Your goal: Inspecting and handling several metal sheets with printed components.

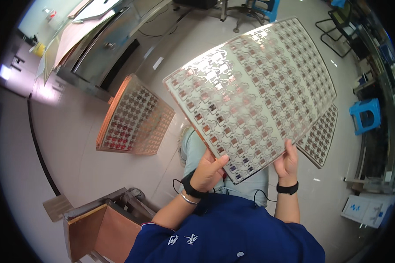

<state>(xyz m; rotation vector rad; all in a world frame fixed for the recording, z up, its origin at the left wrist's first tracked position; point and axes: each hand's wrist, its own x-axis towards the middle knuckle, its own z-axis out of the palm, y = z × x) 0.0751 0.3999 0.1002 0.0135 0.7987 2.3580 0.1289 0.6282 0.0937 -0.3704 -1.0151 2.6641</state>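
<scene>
A large, glossy, slightly curved sheet [259,98] with rows of small moulded shapes and reddish-brown or dark squares is held up over my lap. My left hand [208,171] is closed on its lower left edge, thumb on the front and fingers mostly hidden behind. Near the lower right corner, my right hand [287,162] grips the same sheet, its thumb at the edge. Bright glare washes out the upper left part. Another similar patterned sheet [321,139] shows lower down at the right, partly covered by the held one.
A stack of similar sheets with orange edges [138,120] stands on the floor to the left. A brown open-fronted wooden box [114,228] is at lower left. Blue plastic stool [365,115] and white cabinet [363,210] stand right. A metal-fronted desk [103,55] is at upper left.
</scene>
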